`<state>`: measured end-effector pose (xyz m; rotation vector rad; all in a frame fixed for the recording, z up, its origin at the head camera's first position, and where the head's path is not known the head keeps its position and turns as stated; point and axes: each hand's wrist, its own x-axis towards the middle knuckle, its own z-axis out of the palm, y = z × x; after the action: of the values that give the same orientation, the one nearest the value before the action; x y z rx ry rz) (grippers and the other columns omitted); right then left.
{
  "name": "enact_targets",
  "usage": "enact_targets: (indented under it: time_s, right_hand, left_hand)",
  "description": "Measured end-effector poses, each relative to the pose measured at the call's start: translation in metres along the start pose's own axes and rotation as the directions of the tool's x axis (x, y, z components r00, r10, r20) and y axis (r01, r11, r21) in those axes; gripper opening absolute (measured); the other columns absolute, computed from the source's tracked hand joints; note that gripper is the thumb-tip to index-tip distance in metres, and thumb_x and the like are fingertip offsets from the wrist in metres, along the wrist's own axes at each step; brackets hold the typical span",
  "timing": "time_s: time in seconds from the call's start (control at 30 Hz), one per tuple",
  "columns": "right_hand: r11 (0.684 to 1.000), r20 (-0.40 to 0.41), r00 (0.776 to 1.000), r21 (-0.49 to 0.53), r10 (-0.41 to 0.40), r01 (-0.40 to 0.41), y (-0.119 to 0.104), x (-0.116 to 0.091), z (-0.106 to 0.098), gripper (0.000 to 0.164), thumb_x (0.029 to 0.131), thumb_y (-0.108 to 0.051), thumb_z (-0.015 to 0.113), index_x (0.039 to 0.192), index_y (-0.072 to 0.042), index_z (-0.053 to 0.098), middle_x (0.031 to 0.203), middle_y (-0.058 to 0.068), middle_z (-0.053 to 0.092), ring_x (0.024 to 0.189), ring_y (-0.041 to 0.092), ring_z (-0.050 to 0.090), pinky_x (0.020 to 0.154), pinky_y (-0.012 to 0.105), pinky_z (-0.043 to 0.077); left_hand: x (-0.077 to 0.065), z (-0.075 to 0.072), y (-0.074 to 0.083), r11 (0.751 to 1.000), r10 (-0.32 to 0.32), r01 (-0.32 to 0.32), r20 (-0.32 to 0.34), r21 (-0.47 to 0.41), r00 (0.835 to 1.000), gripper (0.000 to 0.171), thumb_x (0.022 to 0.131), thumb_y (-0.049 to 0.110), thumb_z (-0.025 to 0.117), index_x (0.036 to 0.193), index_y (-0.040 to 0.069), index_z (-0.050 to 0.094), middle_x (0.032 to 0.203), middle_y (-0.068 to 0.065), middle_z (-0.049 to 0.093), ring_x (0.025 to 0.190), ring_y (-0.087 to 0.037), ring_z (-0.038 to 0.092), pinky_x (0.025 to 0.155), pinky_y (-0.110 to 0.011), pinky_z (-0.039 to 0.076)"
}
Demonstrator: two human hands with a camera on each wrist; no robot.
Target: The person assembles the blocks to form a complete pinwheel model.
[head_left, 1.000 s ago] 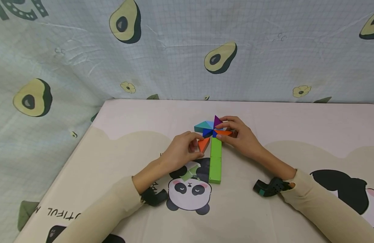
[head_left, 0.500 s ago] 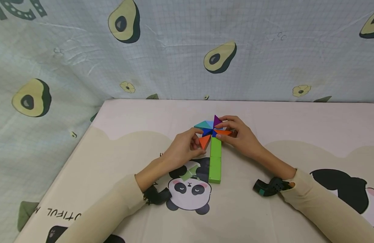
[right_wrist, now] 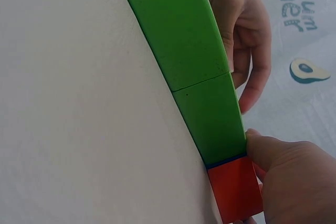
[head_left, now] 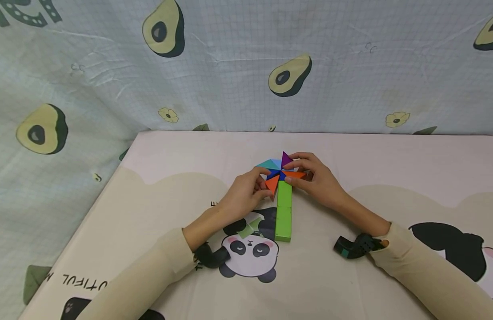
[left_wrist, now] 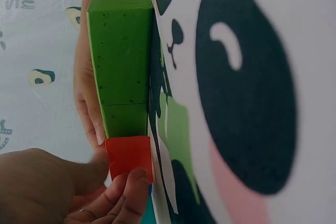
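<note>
My left hand (head_left: 246, 191) pinches an orange triangular block (head_left: 272, 184) between thumb and fingers, beside the upper end of two green blocks (head_left: 284, 211) laid end to end. In the left wrist view, that orange block (left_wrist: 128, 158) hides part of the pinwheel-like cluster. My right hand (head_left: 317, 180) grips the cluster's right side, its thumb and fingers about a second orange triangular block (head_left: 295, 174). A purple triangular block (head_left: 286, 159) points up near the right fingertips. Teal (head_left: 267, 164) and dark blue blocks (head_left: 274, 174) fill the cluster's left side.
All the blocks lie on a table covered by a pale cloth (head_left: 318, 280) with printed pandas. A curtain (head_left: 230, 89) with avocado prints hangs behind the far table edge. Black wrist devices (head_left: 356, 246) sit at both cuffs.
My left hand has moved slightly right, bringing its orange triangular block up close to the blue blocks and the green column's top. My right hand has stayed in place.
</note>
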<state>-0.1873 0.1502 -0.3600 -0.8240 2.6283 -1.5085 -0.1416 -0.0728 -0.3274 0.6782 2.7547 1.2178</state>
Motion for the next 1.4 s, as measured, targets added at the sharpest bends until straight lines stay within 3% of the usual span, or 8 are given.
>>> enact_targets:
  time_s: [0.33, 1.0, 1.4]
  right_hand:
    - [1.000, 0.003, 1.000, 0.005, 0.016, -0.016, -0.002, 0.001, 0.000, 0.028, 0.089, -0.021, 0.070, 0.115, -0.012, 0.068, 0.137, 0.004, 0.044, 0.095, 0.018, 0.051, 0.079, 0.029, 0.043]
    - [0.999, 0.002, 1.000, 0.015, 0.030, -0.030, -0.003, 0.000, 0.000, 0.028, 0.089, -0.022, 0.070, 0.115, -0.011, 0.068, 0.138, 0.004, 0.044, 0.096, 0.020, 0.052, 0.078, 0.030, 0.042]
    - [0.999, 0.002, 0.999, 0.021, 0.041, -0.041, -0.005, 0.000, 0.001, 0.029, 0.089, -0.022, 0.070, 0.116, -0.011, 0.067, 0.138, 0.003, 0.043, 0.099, 0.019, 0.053, 0.079, 0.031, 0.043]
  left_hand:
    - [0.004, -0.001, -0.003, 0.998, 0.038, -0.035, -0.054, 0.058, 0.998, 0.034, 0.088, -0.003, 0.064, 0.120, -0.004, 0.051, 0.082, -0.005, 0.055, 0.071, -0.017, 0.051, 0.065, -0.024, 0.045]
    - [0.011, 0.001, -0.004, 0.995, 0.020, -0.016, -0.046, 0.095, 0.999, 0.031, 0.090, -0.002, 0.063, 0.118, -0.005, 0.052, 0.082, -0.006, 0.054, 0.073, -0.018, 0.051, 0.066, -0.024, 0.044]
    - [0.012, 0.001, -0.003, 0.993, 0.048, -0.044, -0.033, 0.107, 0.998, 0.026, 0.090, -0.001, 0.063, 0.115, -0.004, 0.053, 0.090, -0.010, 0.053, 0.081, -0.020, 0.052, 0.072, -0.026, 0.046]
